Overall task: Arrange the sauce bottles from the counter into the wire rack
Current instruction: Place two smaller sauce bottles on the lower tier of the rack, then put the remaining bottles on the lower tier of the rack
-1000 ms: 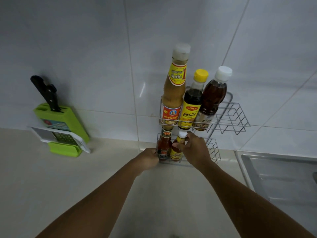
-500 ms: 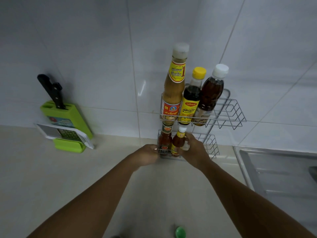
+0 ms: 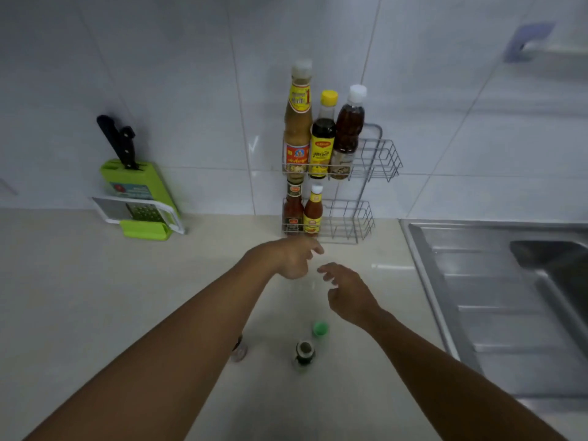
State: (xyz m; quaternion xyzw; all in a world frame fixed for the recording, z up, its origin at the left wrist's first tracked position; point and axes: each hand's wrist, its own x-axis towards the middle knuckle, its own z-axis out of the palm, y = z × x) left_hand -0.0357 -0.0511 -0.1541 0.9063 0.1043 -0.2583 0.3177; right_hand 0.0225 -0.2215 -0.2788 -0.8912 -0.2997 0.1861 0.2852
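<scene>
A two-tier wire rack [image 3: 380, 160] stands against the tiled wall. Its upper shelf holds a tall tan sauce bottle [image 3: 297, 122], a dark yellow-capped bottle [image 3: 323, 138] and a brown white-capped bottle [image 3: 348, 132]. On the lower shelf stand a dark red bottle [image 3: 292, 208] and a small orange-red bottle [image 3: 313, 211]. My left hand [image 3: 294, 257] and my right hand [image 3: 345, 291] hover over the counter just in front of the rack, both empty with fingers apart. Near me on the counter stand a dark-capped bottle [image 3: 304, 353], a green-capped bottle [image 3: 320, 328] and one more bottle [image 3: 239, 350], partly hidden by my left forearm.
A green knife block [image 3: 140, 189] with black-handled knives and a grater leans at the back left. A steel sink [image 3: 509, 291] fills the right side of the beige counter [image 3: 95, 297]. The right halves of both rack shelves hold nothing.
Both hands let go of the small bottles on the lower shelf and drew back toward me. The view tilted down, bringing the counter bottles into sight.
</scene>
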